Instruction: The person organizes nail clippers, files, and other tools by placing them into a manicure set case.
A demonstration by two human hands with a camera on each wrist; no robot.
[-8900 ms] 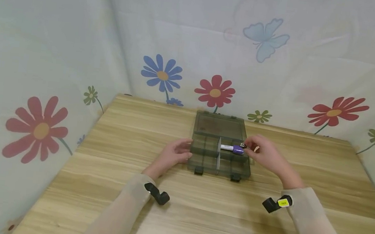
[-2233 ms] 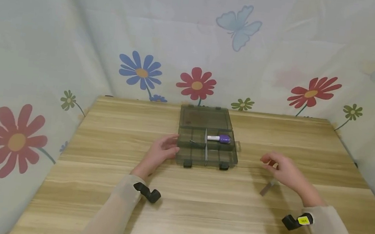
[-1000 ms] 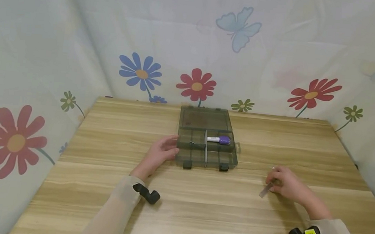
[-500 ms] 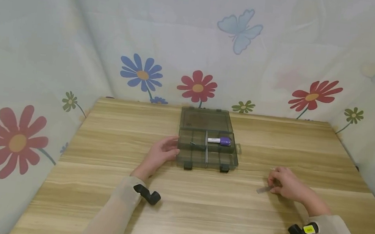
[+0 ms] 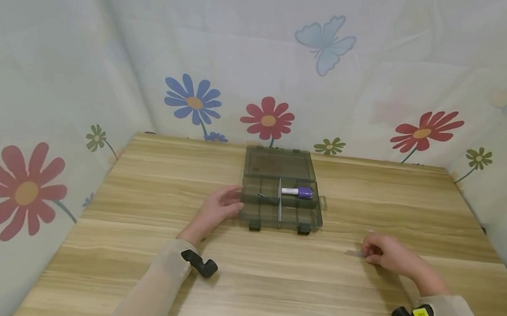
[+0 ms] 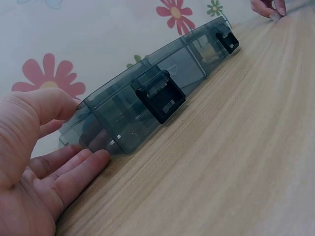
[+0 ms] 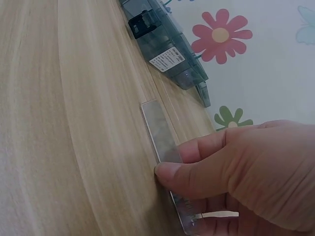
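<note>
Our right hand [image 7: 241, 177] pinched a clear strip [image 7: 158, 125], thumb laid across it, one end jutting past the grip towards the box [image 5: 259, 215]. Our left hand [image 5: 215, 209], fingers loosely spread, touched the box's left end. In its back right compartment lay a purple-and-white tube [image 5: 297, 192]; behind, the lid [image 5: 280, 163] lay open.
</note>
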